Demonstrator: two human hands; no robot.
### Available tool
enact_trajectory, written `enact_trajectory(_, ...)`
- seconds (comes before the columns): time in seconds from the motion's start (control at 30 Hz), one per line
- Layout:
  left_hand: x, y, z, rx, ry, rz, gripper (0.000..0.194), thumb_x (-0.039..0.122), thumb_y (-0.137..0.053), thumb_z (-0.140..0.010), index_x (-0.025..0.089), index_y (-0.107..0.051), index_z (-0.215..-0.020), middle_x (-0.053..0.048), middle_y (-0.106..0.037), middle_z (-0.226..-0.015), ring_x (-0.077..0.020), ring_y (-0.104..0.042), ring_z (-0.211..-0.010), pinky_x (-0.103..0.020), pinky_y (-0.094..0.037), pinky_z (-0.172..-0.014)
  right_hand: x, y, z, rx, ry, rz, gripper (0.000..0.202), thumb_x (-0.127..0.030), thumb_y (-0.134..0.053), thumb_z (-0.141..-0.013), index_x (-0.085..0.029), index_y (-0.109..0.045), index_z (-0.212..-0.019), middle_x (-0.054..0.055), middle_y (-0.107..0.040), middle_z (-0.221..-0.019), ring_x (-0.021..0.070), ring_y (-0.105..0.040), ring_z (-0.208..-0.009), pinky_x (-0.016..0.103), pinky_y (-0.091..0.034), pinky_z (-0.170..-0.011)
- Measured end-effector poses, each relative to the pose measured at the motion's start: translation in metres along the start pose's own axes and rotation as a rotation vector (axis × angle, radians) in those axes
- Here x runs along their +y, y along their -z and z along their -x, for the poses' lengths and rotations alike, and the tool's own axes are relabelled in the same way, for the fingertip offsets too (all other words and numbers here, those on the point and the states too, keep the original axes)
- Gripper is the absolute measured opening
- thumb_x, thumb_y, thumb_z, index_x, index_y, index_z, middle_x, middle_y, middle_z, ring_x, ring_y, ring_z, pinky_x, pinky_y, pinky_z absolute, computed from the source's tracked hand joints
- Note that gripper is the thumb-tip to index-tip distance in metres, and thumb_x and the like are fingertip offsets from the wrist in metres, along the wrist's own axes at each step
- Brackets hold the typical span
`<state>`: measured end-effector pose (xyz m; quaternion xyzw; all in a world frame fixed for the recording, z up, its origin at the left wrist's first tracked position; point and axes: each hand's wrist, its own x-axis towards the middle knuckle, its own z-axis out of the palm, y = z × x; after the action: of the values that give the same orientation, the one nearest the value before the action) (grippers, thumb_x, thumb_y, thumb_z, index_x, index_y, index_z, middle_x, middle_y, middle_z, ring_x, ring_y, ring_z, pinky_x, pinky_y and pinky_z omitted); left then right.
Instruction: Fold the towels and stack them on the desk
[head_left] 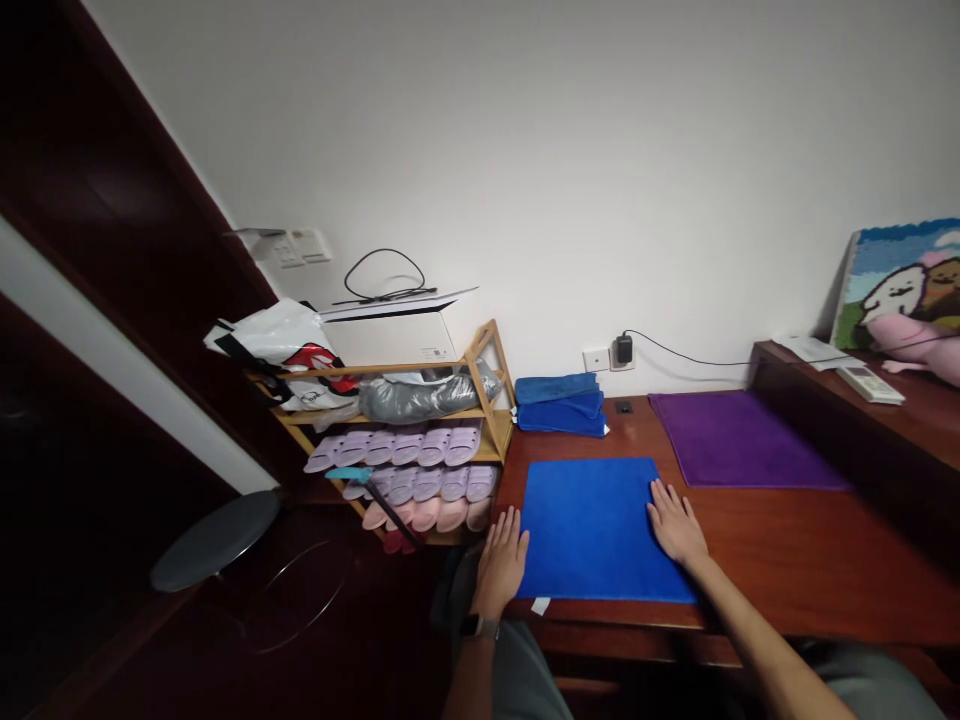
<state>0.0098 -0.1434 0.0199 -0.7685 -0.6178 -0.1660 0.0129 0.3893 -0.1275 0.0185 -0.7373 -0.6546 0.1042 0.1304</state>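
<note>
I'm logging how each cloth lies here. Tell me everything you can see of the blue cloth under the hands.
The blue cloth is a plain, soft-looking square, spread flat in one smooth layer on the wooden table. Its near edge lies by the table's front edge, where a small white tag sticks out. The left hand rests flat on its left edge, the right hand on its right edge.

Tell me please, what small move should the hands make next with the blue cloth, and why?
Probably pinch one side edge and fold it across. The blue cloth lies spread flat on the table, with the left hand and right hand flat and open at its opposite edges, and folded blue cloths are stacked behind.
</note>
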Motion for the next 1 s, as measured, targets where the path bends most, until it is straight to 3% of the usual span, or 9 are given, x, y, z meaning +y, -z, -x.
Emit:
enact_trajectory(0.1,0.007,0.012,0.031,0.169,0.003,0.104,0.046,0.039,-0.037,-0.107,0.025,-0.059,-0.144,-0.009,-0.06,-0.15,-0.0268,-0.055,-0.139,-0.048,-0.048,-0.114,0.013,0.012,0.026,0.205,0.137,-0.112,0.059,-0.042,-0.023,-0.105,-0.018,-0.055,-0.148,0.011,-0.051,-0.157,0.0272,-0.044,-0.146,0.049,-0.035,-0.121)
enact_trajectory(0.2,0.015,0.016,0.067,0.169,-0.056,0.174,0.037,0.043,-0.046,-0.105,0.029,-0.067,-0.132,-0.008,-0.07,-0.134,-0.0267,-0.065,-0.126,-0.046,-0.056,-0.106,0.038,0.016,0.074,0.266,0.346,-0.143,0.044,-0.042,-0.033,-0.106,-0.026,-0.071,-0.122,0.01,-0.068,-0.131,0.0246,-0.065,-0.119,0.044,-0.05,-0.107)
enact_trajectory(0.3,0.018,0.01,0.093,0.152,-0.145,0.159,0.042,0.049,-0.063,-0.096,0.03,-0.066,-0.134,-0.008,-0.07,-0.133,-0.029,-0.066,-0.123,-0.047,-0.059,-0.102,0.062,0.009,0.122,0.257,0.495,-0.089,0.032,-0.042,-0.049,-0.103,-0.031,-0.068,-0.126,0.006,-0.07,-0.127,0.0228,-0.067,-0.115,0.04,-0.054,-0.102)
enact_trajectory(0.37,0.015,0.003,0.101,0.188,-0.204,0.119,0.049,0.048,-0.067,-0.093,0.029,-0.063,-0.138,-0.008,-0.069,-0.135,-0.0298,-0.067,-0.124,-0.047,-0.06,-0.101,0.074,0.002,0.143,0.276,0.553,-0.036,0.041,-0.043,-0.057,-0.1,-0.031,-0.061,-0.138,0.006,-0.069,-0.13,0.0224,-0.067,-0.116,0.037,-0.055,-0.102)
enact_trajectory(0.5,0.006,-0.005,0.108,0.287,-0.314,0.042,0.034,0.031,-0.049,-0.103,0.029,-0.067,-0.132,-0.004,-0.076,-0.123,-0.0224,-0.072,-0.113,-0.037,-0.063,-0.096,0.084,-0.013,0.16,0.359,0.599,0.042,0.045,-0.034,-0.056,-0.1,-0.027,-0.056,-0.145,0.007,-0.073,-0.122,0.0215,-0.071,-0.107,0.034,-0.058,-0.094)
enact_trajectory(0.63,0.001,0.004,0.113,0.351,-0.387,-0.015,0.037,0.024,-0.038,-0.107,0.028,-0.074,-0.115,-0.002,-0.08,-0.102,-0.0185,-0.077,-0.095,-0.031,-0.065,-0.086,0.087,-0.011,0.166,0.417,0.647,0.078,0.043,-0.019,-0.044,-0.1,-0.03,-0.063,-0.138,0.004,-0.077,-0.116,0.0208,-0.074,-0.103,0.033,-0.06,-0.089)
enact_trajectory(0.8,0.011,0.041,0.1,0.441,-0.45,0.01,0.034,0.03,-0.041,-0.108,0.03,-0.075,-0.112,0.0,-0.081,-0.098,-0.0175,-0.078,-0.088,-0.029,-0.066,-0.081,0.083,0.03,0.175,0.357,0.637,0.014,0.042,-0.019,-0.05,-0.096,-0.031,-0.067,-0.133,0.003,-0.077,-0.121,0.0194,-0.075,-0.105,0.026,-0.06,-0.091)
enact_trajectory(0.9,0.027,0.085,0.08,0.453,-0.364,0.135,0.028,0.04,-0.05,-0.105,0.03,-0.076,-0.105,0.0,-0.081,-0.095,-0.018,-0.078,-0.086,-0.029,-0.066,-0.083,0.084,0.076,0.178,0.398,0.557,-0.012,0.049,-0.019,-0.049,-0.095,-0.032,-0.062,-0.14,0.003,-0.074,-0.128,0.0201,-0.074,-0.111,0.025,-0.061,-0.091)
enact_trajectory(1.0,0.05,0.141,0.056,0.423,-0.297,0.283,0.024,0.046,-0.057,-0.101,0.03,-0.075,-0.101,0.001,-0.08,-0.096,-0.018,-0.078,-0.085,-0.028,-0.065,-0.082,0.086,0.137,0.18,0.416,0.526,-0.075,0.051,-0.018,-0.047,-0.098,-0.034,-0.059,-0.144,0.001,-0.071,-0.135,0.0195,-0.071,-0.116,0.023,-0.059,-0.095)
